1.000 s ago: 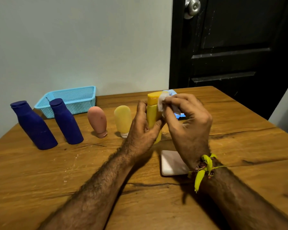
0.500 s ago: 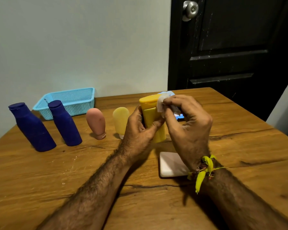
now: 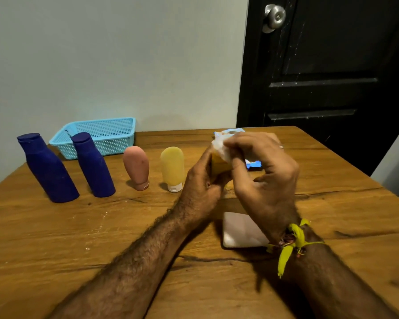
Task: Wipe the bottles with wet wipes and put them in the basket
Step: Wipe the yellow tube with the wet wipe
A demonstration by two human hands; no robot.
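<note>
A: We see the left hand (image 3: 200, 183) curled round the yellow bottle (image 3: 219, 166), held above the surface (image 3: 55, 238) near mid-back. Long axis upright, cap end up, mostly hidden.

B: We see the right hand (image 3: 263, 171), its grip pinching a crumpled white wet wipe (image 3: 221, 149) against the bottle's top.

A: Basket (image 3: 101, 137): light-blue perforated plastic, rectangular, back-left corner.

B: In front of it we log two matte dark-blue bottles (image 3: 47, 169), tapered, upright. Then a pink tube (image 3: 136, 166) and a pale-yellow tube (image 3: 172, 168), rounded, standing cap-down.

A: Surface is grained wood.
</note>
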